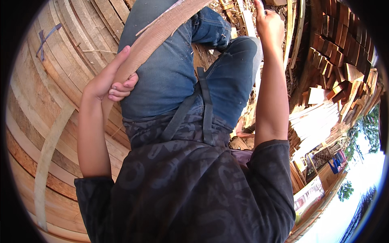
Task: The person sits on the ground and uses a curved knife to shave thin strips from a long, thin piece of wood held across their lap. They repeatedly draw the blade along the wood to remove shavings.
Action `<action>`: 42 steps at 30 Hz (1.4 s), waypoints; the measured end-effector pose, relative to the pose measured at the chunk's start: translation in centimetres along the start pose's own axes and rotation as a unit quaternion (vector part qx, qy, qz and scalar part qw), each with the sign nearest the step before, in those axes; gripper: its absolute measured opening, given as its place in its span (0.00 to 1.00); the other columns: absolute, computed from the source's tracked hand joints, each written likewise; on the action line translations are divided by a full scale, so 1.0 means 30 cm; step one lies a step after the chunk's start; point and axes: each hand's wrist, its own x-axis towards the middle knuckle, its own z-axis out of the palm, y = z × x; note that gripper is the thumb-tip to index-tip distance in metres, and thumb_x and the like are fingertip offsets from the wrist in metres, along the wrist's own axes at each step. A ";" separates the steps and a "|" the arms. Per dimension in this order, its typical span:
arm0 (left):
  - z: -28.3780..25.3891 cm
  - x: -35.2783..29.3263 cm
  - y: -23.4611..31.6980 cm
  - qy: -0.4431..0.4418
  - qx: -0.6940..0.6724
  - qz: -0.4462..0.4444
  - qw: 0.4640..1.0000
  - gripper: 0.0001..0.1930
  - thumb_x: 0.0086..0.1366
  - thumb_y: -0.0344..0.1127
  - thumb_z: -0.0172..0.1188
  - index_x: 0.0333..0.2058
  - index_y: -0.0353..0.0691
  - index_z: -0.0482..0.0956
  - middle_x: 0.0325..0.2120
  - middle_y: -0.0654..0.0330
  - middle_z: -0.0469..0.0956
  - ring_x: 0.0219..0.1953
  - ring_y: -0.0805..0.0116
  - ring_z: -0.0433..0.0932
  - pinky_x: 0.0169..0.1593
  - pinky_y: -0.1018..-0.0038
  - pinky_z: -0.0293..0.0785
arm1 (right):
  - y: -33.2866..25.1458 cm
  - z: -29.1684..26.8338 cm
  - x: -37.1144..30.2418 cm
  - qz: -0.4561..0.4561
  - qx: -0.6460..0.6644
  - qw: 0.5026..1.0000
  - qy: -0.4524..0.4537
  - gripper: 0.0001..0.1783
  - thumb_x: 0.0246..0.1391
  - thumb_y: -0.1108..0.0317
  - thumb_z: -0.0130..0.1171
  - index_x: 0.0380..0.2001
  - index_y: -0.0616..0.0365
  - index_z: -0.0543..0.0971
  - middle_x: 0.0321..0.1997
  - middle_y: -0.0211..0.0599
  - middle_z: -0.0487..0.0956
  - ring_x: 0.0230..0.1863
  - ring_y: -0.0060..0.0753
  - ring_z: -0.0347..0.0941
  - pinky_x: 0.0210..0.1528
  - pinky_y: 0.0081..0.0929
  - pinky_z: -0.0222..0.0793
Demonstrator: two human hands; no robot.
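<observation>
My left hand (111,79) is wrapped round the near end of a long wooden board (162,34), its thumb lying along the edge. The board slants over my thigh, up and to the right, and runs out of the picture at the top. My right hand (270,26) is at the upper edge, past my knee, with its fingers curled and the thumb pointing up. Whatever it may hold is hidden by the hand itself. I am seated, in blue jeans (158,77) dusted with wood bits.
On the left lie stacked long planks (30,93), with a loose thin strip (46,158) across them and a dark ribbon (41,42). Piles of cut wood (340,44) rise at the right. Shavings and narrow wood strips (248,20) cover the ground ahead. Black straps (206,105) hang at my waist.
</observation>
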 end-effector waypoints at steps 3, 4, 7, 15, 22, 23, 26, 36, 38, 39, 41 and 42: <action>-0.020 0.010 -0.037 -0.003 0.026 0.033 0.999 0.39 0.59 0.80 0.38 0.11 0.48 0.59 0.04 0.77 0.50 0.05 0.87 0.48 0.08 0.86 0.44 | 0.330 0.071 0.139 0.157 0.009 0.987 0.028 0.42 0.58 0.31 0.45 0.29 0.66 0.84 0.34 0.61 0.81 0.41 0.60 0.78 0.48 0.43 0.70; -0.037 0.013 -0.059 -0.023 0.029 0.042 0.998 0.39 0.59 0.80 0.39 0.11 0.48 0.60 0.04 0.76 0.51 0.05 0.87 0.48 0.08 0.86 0.44 | 0.326 0.023 0.110 0.161 0.039 0.986 0.022 0.44 0.58 0.30 0.45 0.23 0.68 0.81 0.25 0.56 0.80 0.32 0.51 0.77 0.41 0.42 0.70; -0.034 0.019 -0.060 -0.017 0.035 0.047 0.998 0.39 0.59 0.80 0.39 0.11 0.48 0.60 0.04 0.76 0.51 0.05 0.87 0.48 0.08 0.86 0.45 | 0.357 -0.008 -0.015 0.129 0.126 0.983 0.023 0.38 0.62 0.39 0.52 0.10 0.61 0.68 0.10 0.27 0.62 0.15 0.20 0.55 0.20 0.27 0.52; 0.007 -0.026 -0.107 0.086 0.081 0.106 0.987 0.37 0.63 0.76 0.38 0.14 0.47 0.59 0.06 0.74 0.53 0.08 0.85 0.49 0.11 0.85 0.45 | 0.137 0.060 -0.388 0.055 0.328 0.939 -0.086 0.30 0.68 0.52 0.48 0.16 0.62 0.74 0.11 0.22 0.63 0.15 0.14 0.57 0.19 0.20 0.51; 0.117 -0.107 -0.177 0.233 0.264 0.247 0.903 0.25 0.67 0.54 0.57 0.24 0.35 0.71 0.17 0.70 0.58 0.23 0.80 0.55 0.26 0.76 0.56 | 0.001 -0.056 -0.425 -0.048 0.320 0.944 -0.065 0.29 0.60 0.48 0.59 0.18 0.66 0.76 0.08 0.42 0.65 0.11 0.34 0.60 0.17 0.34 0.56; 0.133 -0.118 -0.187 0.256 0.276 0.255 0.891 0.24 0.67 0.53 0.57 0.24 0.35 0.71 0.16 0.69 0.59 0.23 0.80 0.56 0.26 0.76 0.56 | -0.010 -0.067 -0.420 -0.065 0.297 0.950 -0.067 0.30 0.59 0.47 0.59 0.17 0.66 0.76 0.08 0.43 0.66 0.11 0.37 0.61 0.18 0.35 0.57; 0.169 -0.138 -0.227 0.315 0.295 0.256 0.865 0.23 0.66 0.50 0.60 0.26 0.32 0.72 0.16 0.66 0.63 0.23 0.79 0.60 0.25 0.75 0.59 | -0.043 -0.084 -0.410 -0.105 0.240 0.962 -0.082 0.33 0.57 0.44 0.60 0.14 0.66 0.75 0.10 0.49 0.68 0.12 0.48 0.64 0.19 0.39 0.59; 0.176 -0.058 -0.253 0.386 0.327 0.272 0.819 0.23 0.60 0.49 0.66 0.31 0.29 0.78 0.20 0.46 0.77 0.24 0.55 0.79 0.31 0.66 0.72 | -0.164 -0.089 -0.372 -0.158 0.061 0.977 -0.130 0.40 0.52 0.32 0.55 0.14 0.64 0.78 0.15 0.54 0.75 0.22 0.58 0.75 0.26 0.45 0.71; 0.179 -0.051 -0.246 0.396 0.339 0.256 0.814 0.24 0.59 0.50 0.67 0.31 0.28 0.78 0.21 0.44 0.78 0.26 0.50 0.81 0.32 0.64 0.73 | -0.152 -0.093 -0.360 -0.175 0.024 0.978 -0.108 0.41 0.53 0.31 0.53 0.15 0.64 0.78 0.16 0.54 0.76 0.22 0.58 0.75 0.27 0.45 0.72; 0.182 -0.049 -0.244 0.400 0.340 0.260 0.810 0.24 0.58 0.51 0.67 0.31 0.28 0.78 0.21 0.43 0.78 0.26 0.49 0.81 0.32 0.63 0.74 | -0.131 -0.085 -0.341 -0.143 -0.012 0.984 -0.109 0.42 0.53 0.30 0.51 0.15 0.65 0.78 0.16 0.54 0.76 0.23 0.58 0.76 0.28 0.45 0.73; 0.190 -0.046 -0.245 0.415 0.339 0.270 0.800 0.25 0.57 0.52 0.67 0.30 0.28 0.78 0.21 0.43 0.78 0.26 0.48 0.81 0.31 0.62 0.74 | -0.066 -0.063 -0.286 -0.151 -0.009 0.985 -0.086 0.43 0.54 0.29 0.50 0.15 0.65 0.78 0.17 0.56 0.76 0.24 0.59 0.76 0.28 0.46 0.73; 0.192 -0.041 -0.241 0.419 0.347 0.264 0.796 0.26 0.57 0.52 0.67 0.30 0.28 0.78 0.21 0.43 0.78 0.26 0.47 0.81 0.31 0.61 0.74 | -0.058 -0.072 -0.276 -0.153 -0.020 0.984 -0.090 0.43 0.54 0.29 0.50 0.14 0.65 0.77 0.16 0.56 0.76 0.24 0.59 0.76 0.28 0.46 0.73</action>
